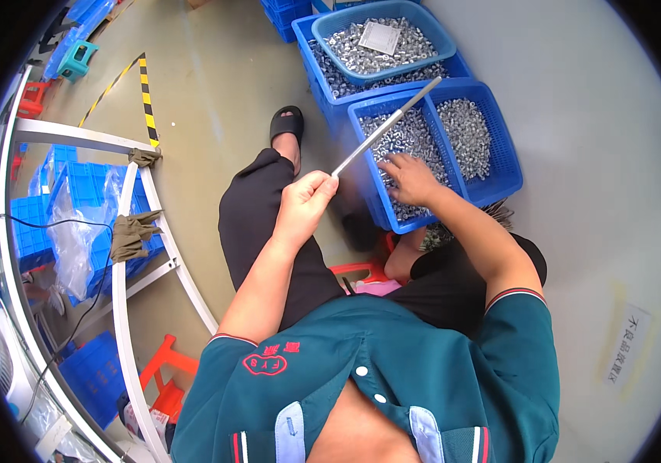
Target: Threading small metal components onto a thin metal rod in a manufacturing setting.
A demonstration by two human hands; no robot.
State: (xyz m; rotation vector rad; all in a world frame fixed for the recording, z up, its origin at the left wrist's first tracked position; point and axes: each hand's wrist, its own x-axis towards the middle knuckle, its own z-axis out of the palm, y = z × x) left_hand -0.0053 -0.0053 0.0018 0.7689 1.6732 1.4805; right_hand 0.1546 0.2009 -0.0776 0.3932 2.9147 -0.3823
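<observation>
My left hand is closed around the lower end of a thin, pale metal rod. The rod slants up to the right, its far end over the blue divided bin; its thickness changes partway along. Inside the bin's left compartment, my right hand lies on a heap of small silvery metal parts, fingers apart and bent down among them. Whether a small part sits under the fingertips is hidden. More silvery parts fill the right compartment.
Behind stands another blue bin with a blue basket of metal parts and a white label on top. A white metal frame rises on my left. A red stool shows between my legs; a wall is on my right.
</observation>
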